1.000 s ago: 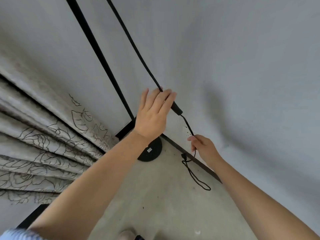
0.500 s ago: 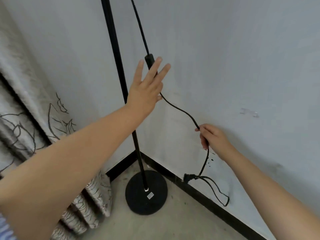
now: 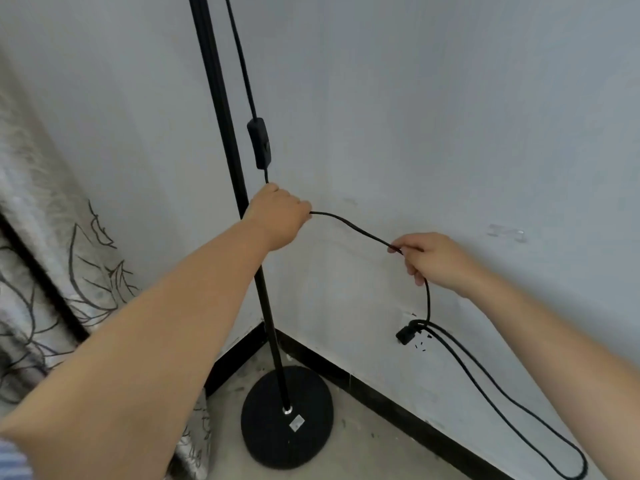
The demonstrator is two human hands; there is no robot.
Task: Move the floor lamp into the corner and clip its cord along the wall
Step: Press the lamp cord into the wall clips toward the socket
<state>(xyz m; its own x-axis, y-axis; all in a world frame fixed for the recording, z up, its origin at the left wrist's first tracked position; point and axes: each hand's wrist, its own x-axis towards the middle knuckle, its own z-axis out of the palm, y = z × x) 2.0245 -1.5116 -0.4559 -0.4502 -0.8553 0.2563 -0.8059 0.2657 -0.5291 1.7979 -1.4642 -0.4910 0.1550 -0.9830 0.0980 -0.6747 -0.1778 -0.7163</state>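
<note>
— Head view, reading outward from the lamp pole (image 3: 239,188): what lies where?

— Left of the pole hangs the curtain (image 3: 41,237). The pole itself stands upright in the corner, its round base (image 3: 287,415) on the floor just inside the skirting. Touching the pole's right side is the left hand (image 3: 278,216), closed around the cord (image 3: 349,226) directly below the inline switch (image 3: 259,144).

— And further right of the pole?

— The cord's free span runs down and rightward, away from the pole along the right-hand wall (image 3: 450,116), to the right hand (image 3: 434,261), which pinches it. Below that hand the cord drops to a bundled plug (image 3: 408,332), then loops to the floor.

— Which hand is nearer a clip?

— The right, I judge; a faint clear mark (image 3: 507,233) on the wall sits just beyond it, though I cannot tell whether it is a clip.
</note>
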